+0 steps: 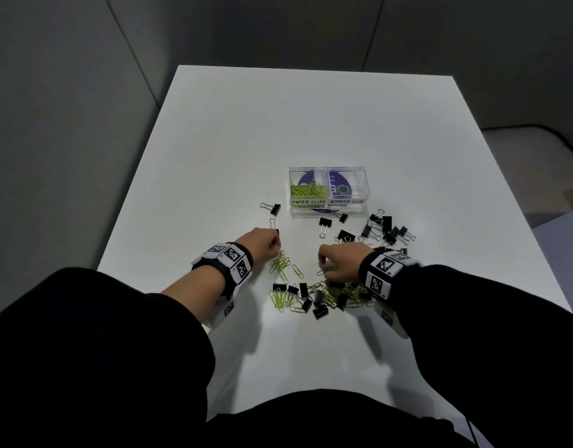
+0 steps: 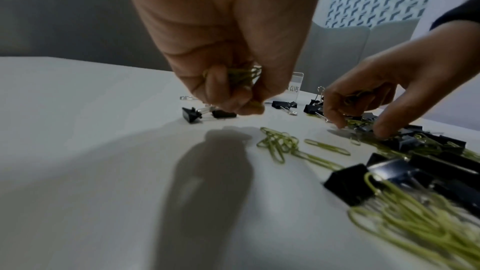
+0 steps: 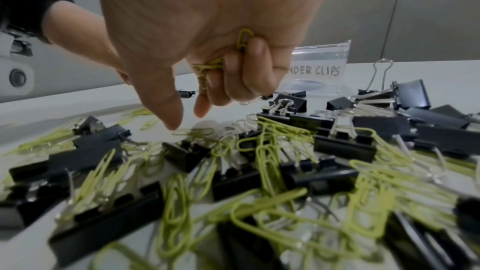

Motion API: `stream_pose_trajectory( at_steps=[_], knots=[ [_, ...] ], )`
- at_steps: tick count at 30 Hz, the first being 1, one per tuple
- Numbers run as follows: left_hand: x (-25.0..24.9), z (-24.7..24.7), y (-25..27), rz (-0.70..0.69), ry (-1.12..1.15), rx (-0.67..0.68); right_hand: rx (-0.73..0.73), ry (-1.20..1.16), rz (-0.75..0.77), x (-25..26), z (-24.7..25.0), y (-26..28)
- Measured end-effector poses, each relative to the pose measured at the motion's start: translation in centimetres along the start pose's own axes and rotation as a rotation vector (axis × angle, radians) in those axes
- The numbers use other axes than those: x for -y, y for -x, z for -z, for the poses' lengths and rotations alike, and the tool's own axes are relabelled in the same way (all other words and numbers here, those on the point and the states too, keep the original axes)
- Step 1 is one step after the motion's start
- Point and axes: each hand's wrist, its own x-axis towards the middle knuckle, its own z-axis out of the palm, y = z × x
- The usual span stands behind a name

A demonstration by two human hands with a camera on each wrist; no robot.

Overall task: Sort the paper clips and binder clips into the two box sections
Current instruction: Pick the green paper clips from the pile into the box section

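Note:
A clear two-section box (image 1: 327, 205) stands mid-table. Its PAPER CLIPS section holds green paper clips (image 1: 307, 190); I see no clips in the BINDER CLIPS section (image 1: 347, 189). My left hand (image 1: 272, 245) hovers just above the table with a bunch of green paper clips (image 2: 244, 75) gripped in its curled fingers. My right hand (image 1: 323, 263) is over the mixed pile (image 1: 330, 295) of green paper clips and black binder clips. It holds paper clips (image 3: 207, 69) in its curled fingers, while thumb and forefinger point down at a clip on the table.
A small cluster of paper clips (image 1: 280, 265) lies between my hands. Black binder clips (image 1: 385, 229) are scattered right of the box, and two more (image 1: 272, 208) lie left of it. The white table (image 1: 214, 140) ends close behind the box; grey walls surround it.

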Motion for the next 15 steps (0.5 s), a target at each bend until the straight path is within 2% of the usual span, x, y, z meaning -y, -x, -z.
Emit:
stream_pose_trajectory(
  at_steps=[4,10,15],
  knots=[
    [0.2,-0.4,0.5,0.033,-0.039,0.02,-0.006,0.009,0.002,-0.1,-0.3,0.3],
    [0.6,-0.9,0.7,0.152,-0.162,-0.079,-0.038,-0.015,-0.098,0.1,-0.9,-0.4],
    [0.5,-1.2,0.6,0.176,-0.21,0.011,-0.033,-0.073,-0.13,0.1,-0.6,-0.9]
  ],
)
